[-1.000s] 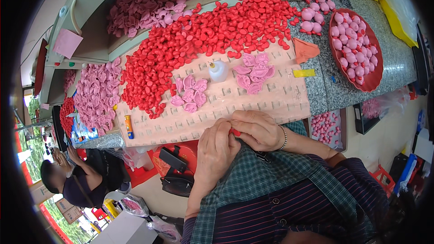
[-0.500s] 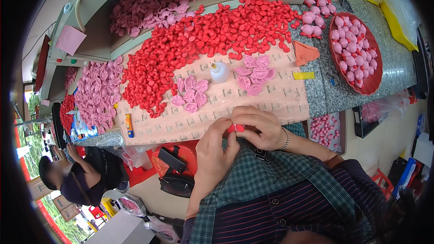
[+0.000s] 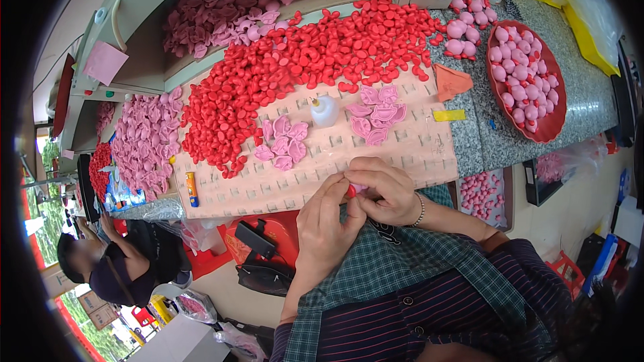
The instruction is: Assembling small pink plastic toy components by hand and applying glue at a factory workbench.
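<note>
- Where my left hand point(image 3: 329, 228) and right hand point(image 3: 382, 191) meet, fingers point(image 3: 339, 191) pinched shut on a small red piece point(image 3: 351, 192).
- Yellow rectangular label point(image 3: 448, 115), flat on the speckled desk point(image 3: 500, 141).
- Glossy red rounded pieces point(image 3: 295, 74), heaped.

Mostly hidden in the fingers

The small red piece point(image 3: 351, 192) shows only a sliver between the left hand point(image 3: 329, 224) and right hand point(image 3: 382, 191); its shape below the fingertips cannot be told.

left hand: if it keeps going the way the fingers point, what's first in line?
Left hand points up and slightly right, fingertips already on the small red piece pinched with the right hand. Past that, probably the pegged pink board, then the pink petal cluster; depth is unclear.
</note>
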`<state>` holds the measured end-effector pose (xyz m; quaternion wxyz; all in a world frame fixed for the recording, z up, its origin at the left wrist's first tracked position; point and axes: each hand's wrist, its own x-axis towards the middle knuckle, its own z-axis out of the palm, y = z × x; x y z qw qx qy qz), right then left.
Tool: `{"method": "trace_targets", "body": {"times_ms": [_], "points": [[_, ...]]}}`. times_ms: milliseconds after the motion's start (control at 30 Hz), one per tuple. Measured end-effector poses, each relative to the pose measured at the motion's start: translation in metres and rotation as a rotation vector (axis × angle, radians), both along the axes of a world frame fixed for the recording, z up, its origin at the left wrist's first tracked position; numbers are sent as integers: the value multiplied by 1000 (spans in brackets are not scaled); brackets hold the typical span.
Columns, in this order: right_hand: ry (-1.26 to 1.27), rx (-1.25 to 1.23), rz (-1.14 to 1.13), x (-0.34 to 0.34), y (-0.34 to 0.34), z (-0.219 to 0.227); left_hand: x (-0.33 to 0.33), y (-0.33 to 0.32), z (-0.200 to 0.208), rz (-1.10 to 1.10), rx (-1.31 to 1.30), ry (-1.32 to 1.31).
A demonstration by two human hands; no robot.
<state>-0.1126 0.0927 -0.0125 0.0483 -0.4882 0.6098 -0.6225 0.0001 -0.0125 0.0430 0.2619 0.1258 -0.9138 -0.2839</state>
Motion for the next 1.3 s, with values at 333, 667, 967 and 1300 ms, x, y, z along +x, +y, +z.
{"method": "trace_targets", "body": {"times_ms": [333, 667, 967, 1300], "points": [[169, -29, -67, 4, 1, -7, 4, 2, -20, 19, -188, 93], [-506, -80, 190, -4, 3, -1, -1, 0, 3, 41, 187, 94], [-676, -126, 363, -8, 5, -2, -5, -16, 3, -50, 52, 84], [-593, -80, 359, -9, 6, -5, -3, -20, -2, -122, -185, 88]]}}
